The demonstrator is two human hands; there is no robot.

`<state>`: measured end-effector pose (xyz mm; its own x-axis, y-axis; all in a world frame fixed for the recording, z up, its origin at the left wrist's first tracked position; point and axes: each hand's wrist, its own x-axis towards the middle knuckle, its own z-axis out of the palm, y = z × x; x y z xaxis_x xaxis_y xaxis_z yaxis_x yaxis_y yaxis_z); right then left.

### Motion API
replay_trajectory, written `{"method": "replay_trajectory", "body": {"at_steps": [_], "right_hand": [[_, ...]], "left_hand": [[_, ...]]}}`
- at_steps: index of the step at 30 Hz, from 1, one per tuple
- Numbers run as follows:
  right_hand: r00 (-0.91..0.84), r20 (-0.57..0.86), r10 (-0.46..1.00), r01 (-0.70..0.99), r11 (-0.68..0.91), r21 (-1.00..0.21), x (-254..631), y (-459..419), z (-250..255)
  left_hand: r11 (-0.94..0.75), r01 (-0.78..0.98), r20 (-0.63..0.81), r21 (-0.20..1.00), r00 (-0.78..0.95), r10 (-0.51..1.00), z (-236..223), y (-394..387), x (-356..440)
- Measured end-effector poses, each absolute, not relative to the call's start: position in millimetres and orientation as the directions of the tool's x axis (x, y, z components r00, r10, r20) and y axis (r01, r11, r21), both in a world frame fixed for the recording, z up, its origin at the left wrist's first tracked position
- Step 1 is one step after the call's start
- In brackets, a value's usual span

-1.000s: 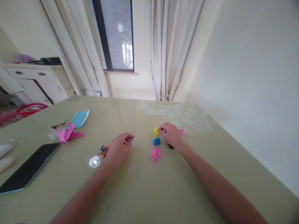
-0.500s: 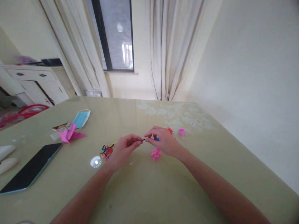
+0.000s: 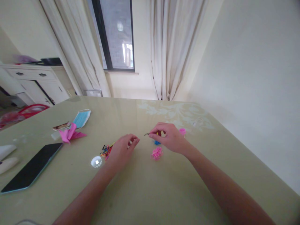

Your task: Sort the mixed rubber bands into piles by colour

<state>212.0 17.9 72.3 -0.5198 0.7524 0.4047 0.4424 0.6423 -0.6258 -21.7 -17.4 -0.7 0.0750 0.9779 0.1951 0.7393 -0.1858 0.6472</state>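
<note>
My right hand [image 3: 170, 137] pinches a small black band [image 3: 147, 134] between thumb and forefinger, just above the table. Under and beside it lie sorted little piles: a blue pile [image 3: 157, 142], a pink pile [image 3: 156, 153] and a smaller pink pile [image 3: 182, 131] further back. My left hand [image 3: 123, 150] rests on the table with its fingers curled loosely; I see nothing in them. A mixed heap of coloured bands [image 3: 106, 150] lies just left of that hand.
A dark tablet [image 3: 30, 168] lies at the left of the olive table [image 3: 145, 187], with a pink paper scrap [image 3: 70, 134] and a blue face mask [image 3: 81, 118] behind it. A white cabinet [image 3: 35, 82] and curtains [image 3: 173, 47] stand beyond.
The hands met half a second ago with the black band between them. Now my right hand has drawn away to the right with the band, and my left has dropped back toward the mixed heap.
</note>
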Motion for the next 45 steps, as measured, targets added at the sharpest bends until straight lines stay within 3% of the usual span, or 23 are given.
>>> {"method": "replay_trajectory", "body": {"at_steps": [2, 4, 8, 18, 22, 29, 34, 39, 45], "right_hand": [[-0.497, 0.429, 0.754, 0.413, 0.640, -0.648, 218, 12, 87], [-0.482, 0.445, 0.755, 0.397, 0.641, -0.657, 223, 5, 100], [-0.469, 0.465, 0.751, 0.395, 0.649, -0.650, 228, -9, 117], [-0.472, 0.493, 0.731, 0.386, 0.674, -0.630, 232, -25, 128], [-0.421, 0.535, 0.732, 0.459, 0.681, -0.571, 241, -25, 126], [-0.284, 0.452, 0.846, 0.786, 0.475, -0.396, 284, 8, 54], [-0.239, 0.387, 0.891, 0.898, 0.355, -0.261, 303, 21, 5], [-0.260, 0.324, 0.910, 0.927, 0.329, -0.180, 301, 24, -9], [-0.286, 0.321, 0.903, 0.916, 0.356, -0.185, 301, 25, -12]], "left_hand": [[-0.116, 0.927, 0.196, 0.357, 0.048, 0.979, -2, -21, -25], [-0.078, 0.979, 0.122, 0.186, 0.056, 0.991, -4, -24, -27], [-0.106, 0.985, 0.004, 0.135, 0.106, 0.994, -5, -24, -26], [-0.108, 0.961, 0.064, 0.253, 0.095, 0.993, -9, -16, -23], [-0.101, 0.954, 0.084, 0.284, 0.080, 0.993, -12, -11, -21], [-0.133, 0.944, 0.136, 0.303, 0.096, 0.986, -10, -8, -20], [-0.177, 0.923, 0.217, 0.341, 0.106, 0.970, -9, -9, -20], [-0.179, 0.859, 0.253, 0.479, 0.060, 0.966, -9, -8, -20], [-0.191, 0.641, 0.216, 0.743, 0.039, 0.976, -5, -8, -16]]}}
